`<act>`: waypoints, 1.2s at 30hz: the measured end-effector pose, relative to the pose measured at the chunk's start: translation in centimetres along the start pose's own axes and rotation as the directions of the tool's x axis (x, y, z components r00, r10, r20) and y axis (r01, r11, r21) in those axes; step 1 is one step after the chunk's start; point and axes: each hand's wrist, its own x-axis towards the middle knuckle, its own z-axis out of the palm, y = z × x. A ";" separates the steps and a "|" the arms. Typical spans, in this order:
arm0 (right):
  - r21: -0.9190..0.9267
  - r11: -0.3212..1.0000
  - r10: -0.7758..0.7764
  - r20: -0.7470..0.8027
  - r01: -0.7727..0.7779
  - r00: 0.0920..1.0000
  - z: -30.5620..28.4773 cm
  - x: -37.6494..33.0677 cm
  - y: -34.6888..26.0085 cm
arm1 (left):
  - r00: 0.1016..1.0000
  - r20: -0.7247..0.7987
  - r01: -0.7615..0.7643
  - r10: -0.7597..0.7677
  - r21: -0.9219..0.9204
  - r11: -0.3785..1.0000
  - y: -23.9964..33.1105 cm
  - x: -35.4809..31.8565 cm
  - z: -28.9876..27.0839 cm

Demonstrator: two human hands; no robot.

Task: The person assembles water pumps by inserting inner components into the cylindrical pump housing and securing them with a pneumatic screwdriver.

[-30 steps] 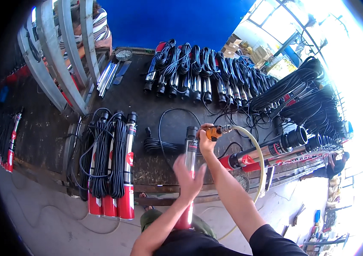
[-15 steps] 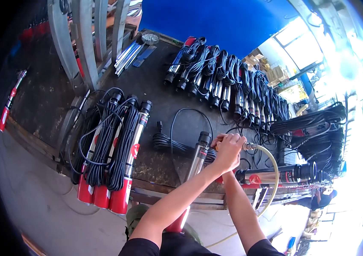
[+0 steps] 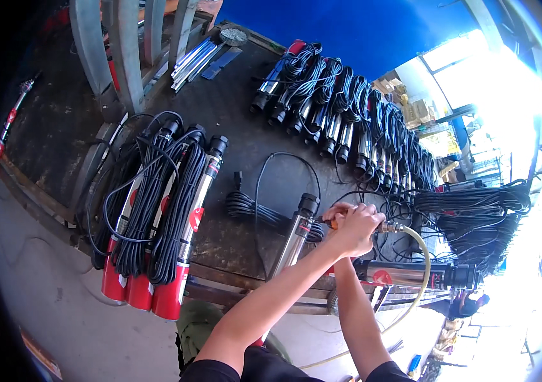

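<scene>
A steel pump (image 3: 291, 240) with a black ribbed top leans upright against the bench edge in front of me, its lower part behind my left forearm. My forearms cross. My left hand (image 3: 360, 230) is closed round a hose-fed air tool (image 3: 331, 224), of which an orange part shows by the pump's upper end. A metal coupling (image 3: 390, 226) joins it to a pale yellow hose (image 3: 425, 258). Beyond the left hand, my right hand (image 3: 339, 211) has bent fingers at the tool's front; its grip is mostly hidden. A coiled black cable (image 3: 252, 209) lies left of the pump.
Three red-and-steel pumps (image 3: 168, 298) with bundled cables lie at the left. A long row of cabled pumps (image 3: 328, 130) fills the far side. Another pump (image 3: 404, 275) lies across the bench edge at right. Metal strips (image 3: 194, 63) and a round dish (image 3: 233, 35) sit near the grey posts (image 3: 127, 57).
The view has shifted a little, moving the left pumps lower-left in it. Both hands remain at the pump's upper end with the air tool, and the orange part shows more clearly.
</scene>
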 end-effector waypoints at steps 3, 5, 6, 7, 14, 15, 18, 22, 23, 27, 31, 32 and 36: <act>-0.004 1.000 0.003 0.002 -0.003 1.000 -0.1 -0.2 -0.1 | 1.000 -0.022 -0.013 0.013 0.028 1.000 0.3 0.0 0.0; -0.008 1.000 0.007 -0.004 -0.007 1.000 -0.3 -0.7 -0.2 | 0.999 -0.033 0.003 -0.002 0.023 1.000 0.6 -0.1 0.0; -0.007 1.000 0.006 -0.011 -0.006 1.000 -0.4 -0.9 -0.3 | 0.999 -0.033 0.009 -0.008 0.022 1.000 1.0 -0.1 -0.2; -0.003 1.000 0.003 -0.029 -0.003 1.000 -0.7 -1.2 -0.4 | 1.000 -0.012 -0.026 0.026 -0.021 0.999 1.6 -0.4 -0.4; -0.035 0.999 0.030 -0.153 -0.036 0.988 -4.0 -8.2 -3.1 | 0.871 0.393 -0.226 0.294 -0.212 0.951 7.3 -4.4 -1.7; -0.026 0.999 0.044 -0.142 -0.048 0.989 -3.9 -9.6 -3.1 | 0.862 0.412 -0.243 0.296 -0.178 0.954 7.5 -5.1 -1.7; -0.093 0.992 0.066 -0.237 -0.090 0.969 -6.5 -14.5 -5.2 | 0.779 0.501 -0.255 0.376 -0.294 0.921 9.1 -7.1 2.3; -0.028 0.990 0.121 -0.326 -0.137 0.938 -9.0 -18.8 -7.6 | 0.696 0.634 -0.187 0.339 -0.295 0.937 11.8 -9.5 5.8; 0.003 0.988 0.144 -0.372 -0.154 0.917 -10.1 -19.7 -8.0 | 0.701 0.627 -0.162 0.341 -0.325 0.932 12.3 -9.8 6.8; 0.384 0.915 0.140 -0.594 0.126 0.793 -14.6 -22.2 -8.2 | 0.884 0.456 0.190 -0.103 -0.149 0.970 10.1 -11.9 8.8; 0.531 0.710 0.248 -0.804 0.463 0.541 -20.4 -23.6 -8.9 | 0.784 0.574 0.211 -0.237 0.113 0.971 2.1 -15.0 13.8; 0.519 0.687 0.289 -0.837 0.508 0.465 -21.7 -24.0 -9.0 | 0.769 0.626 0.086 -0.129 0.099 0.991 0.8 -15.6 15.8; 0.446 0.507 0.310 -0.893 0.738 0.326 -26.4 -26.6 -9.9 | 0.519 0.853 -0.488 0.055 0.242 0.839 0.6 -14.4 26.2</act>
